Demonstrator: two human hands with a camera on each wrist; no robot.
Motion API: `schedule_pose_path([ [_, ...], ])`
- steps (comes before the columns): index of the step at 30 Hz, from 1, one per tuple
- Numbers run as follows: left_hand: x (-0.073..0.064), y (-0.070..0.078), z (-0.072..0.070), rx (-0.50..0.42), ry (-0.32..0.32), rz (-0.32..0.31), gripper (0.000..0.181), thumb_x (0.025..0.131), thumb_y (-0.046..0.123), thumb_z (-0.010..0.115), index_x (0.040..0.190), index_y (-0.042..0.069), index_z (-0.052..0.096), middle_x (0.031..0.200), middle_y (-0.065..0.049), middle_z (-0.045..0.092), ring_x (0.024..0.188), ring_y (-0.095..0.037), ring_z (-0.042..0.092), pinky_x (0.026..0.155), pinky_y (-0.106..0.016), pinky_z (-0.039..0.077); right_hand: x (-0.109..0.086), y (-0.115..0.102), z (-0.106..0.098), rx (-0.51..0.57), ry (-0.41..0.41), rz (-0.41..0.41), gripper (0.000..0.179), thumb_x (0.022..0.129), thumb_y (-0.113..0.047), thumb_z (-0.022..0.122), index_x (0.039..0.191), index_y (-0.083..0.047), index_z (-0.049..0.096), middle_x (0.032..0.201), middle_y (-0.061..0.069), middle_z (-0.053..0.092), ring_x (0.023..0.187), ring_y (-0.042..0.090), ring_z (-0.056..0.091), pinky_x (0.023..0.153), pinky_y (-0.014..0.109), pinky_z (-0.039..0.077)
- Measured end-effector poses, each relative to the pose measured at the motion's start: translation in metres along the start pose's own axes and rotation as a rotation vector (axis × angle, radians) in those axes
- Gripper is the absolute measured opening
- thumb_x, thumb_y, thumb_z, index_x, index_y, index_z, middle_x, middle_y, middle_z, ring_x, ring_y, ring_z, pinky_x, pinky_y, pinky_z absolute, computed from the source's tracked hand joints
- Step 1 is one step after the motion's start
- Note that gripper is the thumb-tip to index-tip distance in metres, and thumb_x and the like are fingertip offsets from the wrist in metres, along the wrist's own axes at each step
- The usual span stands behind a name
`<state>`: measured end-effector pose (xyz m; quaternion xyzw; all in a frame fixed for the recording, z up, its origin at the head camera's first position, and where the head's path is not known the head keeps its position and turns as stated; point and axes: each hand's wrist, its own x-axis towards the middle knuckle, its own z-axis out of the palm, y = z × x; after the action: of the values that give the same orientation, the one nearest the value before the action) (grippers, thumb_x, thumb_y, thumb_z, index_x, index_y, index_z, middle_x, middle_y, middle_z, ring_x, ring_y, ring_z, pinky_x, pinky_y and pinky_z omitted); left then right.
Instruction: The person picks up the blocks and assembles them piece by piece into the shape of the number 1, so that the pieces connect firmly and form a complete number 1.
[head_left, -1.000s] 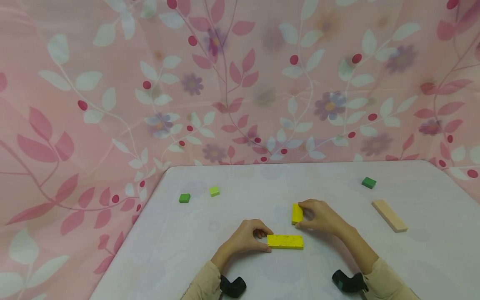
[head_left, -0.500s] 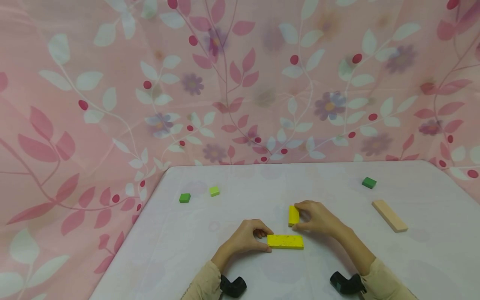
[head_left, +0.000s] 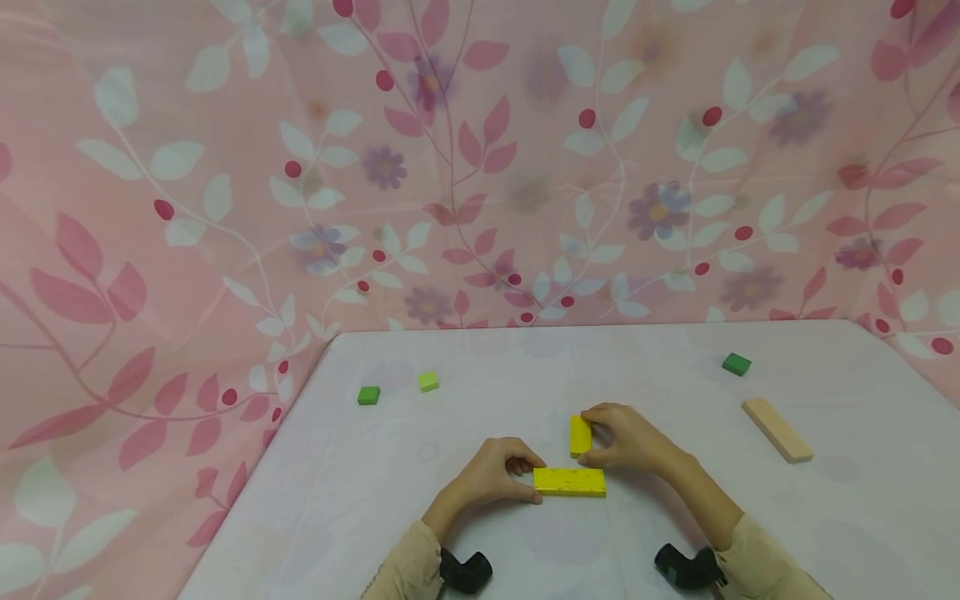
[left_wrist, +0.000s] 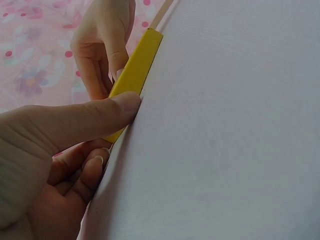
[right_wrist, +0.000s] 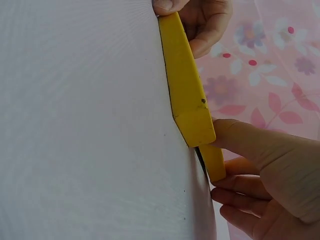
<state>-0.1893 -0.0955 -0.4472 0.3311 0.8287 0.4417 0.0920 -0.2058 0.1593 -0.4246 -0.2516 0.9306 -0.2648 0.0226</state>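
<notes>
My left hand (head_left: 491, 473) pinches the left end of a long yellow block (head_left: 570, 482) lying flat across the front middle of the table. In the left wrist view the thumb lies along that block's near side (left_wrist: 140, 60), fingers on the other side. Just beyond it, my right hand (head_left: 630, 439) holds a second yellow block (head_left: 580, 436) between thumb and fingers; this one points away from me, its near end close to the long block. From the right wrist, the second block (right_wrist: 215, 167) shows partly hidden behind the long one.
A plain wooden plank (head_left: 777, 430) lies at the right, with a dark green block (head_left: 737, 364) behind it. Far left are a green block (head_left: 368, 396) and a light green block (head_left: 428, 382). Flowered pink cloth (head_left: 480, 167) hangs behind the white-covered table (head_left: 300, 517).
My right hand has slid the second yellow block left and a little toward me, closer to the long block. The left hand and the long block have stayed in place.
</notes>
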Motion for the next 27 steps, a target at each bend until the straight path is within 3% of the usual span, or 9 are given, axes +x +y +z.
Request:
schedule_pose_path([
  [9,-0.0003,-0.0002,0.0005,0.005,-0.001,-0.008,0.035,0.067,0.01,0.085,0.099,0.005,0.072,0.088,0.001,0.067,0.074,-0.001,0.054,0.07,-0.017,0.048,0.001,-0.0005,0.004,0.007,0.0,-0.003,0.065,0.072,-0.035,0.08,0.119,0.007,0.06,0.12,0.019,0.061,0.112,0.035,0.054,0.094,0.051,0.043],
  [27,0.0006,0.001,0.0004,0.008,0.0,-0.011,0.034,0.066,0.008,0.085,0.098,0.004,0.072,0.087,-0.003,0.067,0.073,-0.004,0.054,0.068,-0.018,0.047,0.0007,-0.0028,0.0083,0.003,0.023,-0.087,0.062,0.074,-0.034,0.079,0.118,0.006,0.061,0.117,0.018,0.063,0.109,0.034,0.057,0.091,0.048,0.046],
])
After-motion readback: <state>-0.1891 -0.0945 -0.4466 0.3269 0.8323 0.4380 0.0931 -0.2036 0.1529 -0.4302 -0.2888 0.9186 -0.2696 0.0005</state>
